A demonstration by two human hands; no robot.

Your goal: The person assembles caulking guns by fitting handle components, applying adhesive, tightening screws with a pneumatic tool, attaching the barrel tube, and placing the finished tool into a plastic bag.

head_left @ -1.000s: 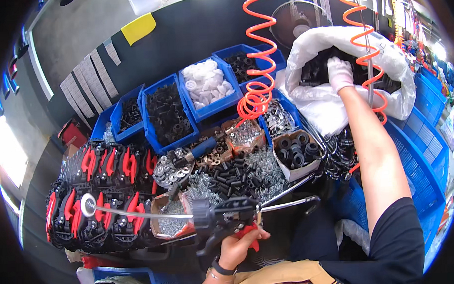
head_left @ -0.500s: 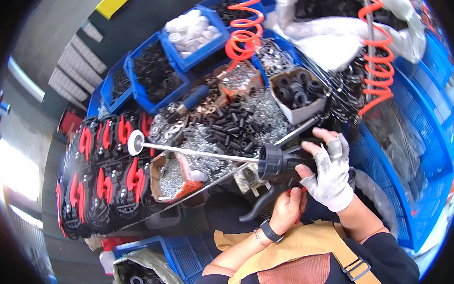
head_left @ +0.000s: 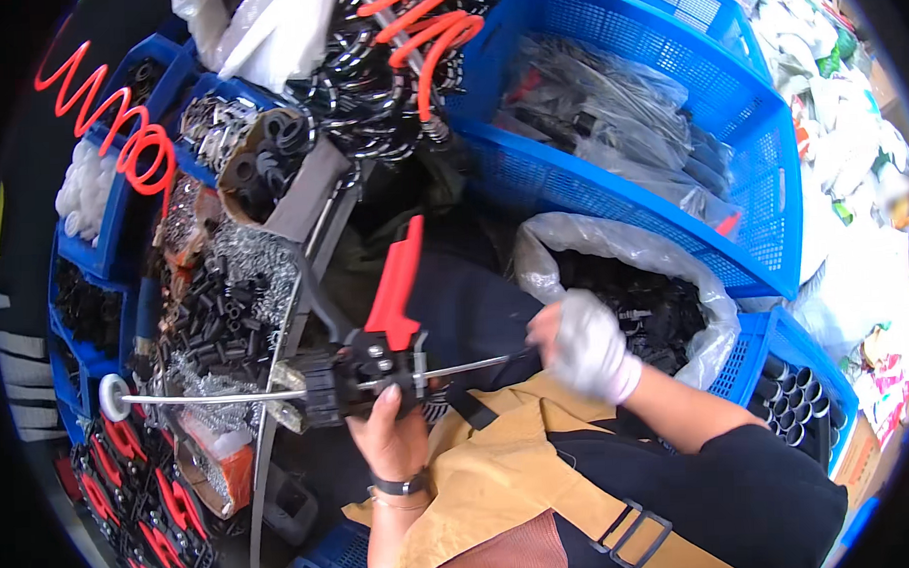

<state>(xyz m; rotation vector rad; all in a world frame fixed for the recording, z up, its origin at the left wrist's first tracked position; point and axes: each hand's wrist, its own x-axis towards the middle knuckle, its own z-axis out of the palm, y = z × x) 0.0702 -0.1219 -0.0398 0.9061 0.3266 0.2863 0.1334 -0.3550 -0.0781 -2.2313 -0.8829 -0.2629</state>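
My left hand [head_left: 392, 431] is closed around a black caulking gun [head_left: 377, 372]. Its red lever [head_left: 397, 291] points up and away from me, beside a black curved handle. A thin metal rod [head_left: 213, 398] passes through the gun, ending on the left in a white disc [head_left: 114, 398]. At the gun's front sits a black ribbed collar [head_left: 323, 389]. On the right, close to the rod's other end, is my right hand [head_left: 592, 349] in a white fingerless glove. Motion blurs its curled fingers, so whether they grip the rod cannot be made out.
A plastic-lined container of black parts [head_left: 630, 303] stands beyond my right hand. Behind it is a blue crate [head_left: 622, 213] with bagged parts. The workbench at left carries loose screws, black sleeves [head_left: 215, 317] and red-and-black assemblies [head_left: 172, 509]. Coiled red hoses [head_left: 119, 125] hang overhead.
The view has swung right. The red lever now stands visible on the gun. My right hand has moved away from the gun's body to the right, and more rod shows on that side.
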